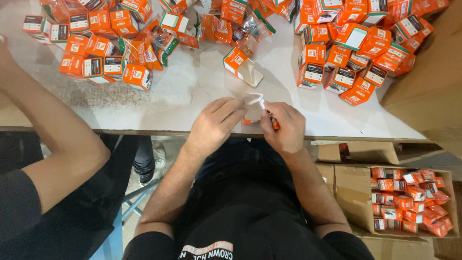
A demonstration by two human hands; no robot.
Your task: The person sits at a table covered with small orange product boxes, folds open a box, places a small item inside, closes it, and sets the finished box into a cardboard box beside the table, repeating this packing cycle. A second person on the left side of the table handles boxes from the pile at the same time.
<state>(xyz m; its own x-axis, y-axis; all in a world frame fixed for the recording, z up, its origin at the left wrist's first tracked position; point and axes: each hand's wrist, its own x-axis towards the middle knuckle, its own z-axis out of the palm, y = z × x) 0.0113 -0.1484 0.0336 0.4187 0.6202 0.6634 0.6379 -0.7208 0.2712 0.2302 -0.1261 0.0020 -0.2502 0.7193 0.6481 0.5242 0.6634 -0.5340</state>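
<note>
At the near edge of the white worktop (192, 91), the person's two hands meet over a small carton (253, 108) that is white on its open flaps and orange along its lower edge. The left hand (216, 123) lies palm down against the carton's left side, its fingers (230, 110) together and pressed flat on the cardboard. The right hand (284, 126) is closed on the carton's right side, thumb and fingers (275, 111) pinched together on the flap; a sliver of orange shows between them. The carton rests just inside the worktop's near edge, directly before the person's torso.

Beyond the carton, toward the far side of the worktop, a single opened orange box (240, 65) lies with a pale flap spread out. Farther still, and to the left of the carton, a loose heap of orange-and-white boxes (103, 53) covers the worktop, mixed with clear plastic bags (154, 45). To the right of the carton, a second heap of like boxes (356, 53) lies against a large brown cardboard box (428, 82).

Below the worktop's edge, to the right of the carton, an open cardboard case (353, 192) on the floor holds more orange boxes (409, 202). Left of the carton, another person's bare arm (53, 125) in a black sleeve reaches up toward the worktop.
</note>
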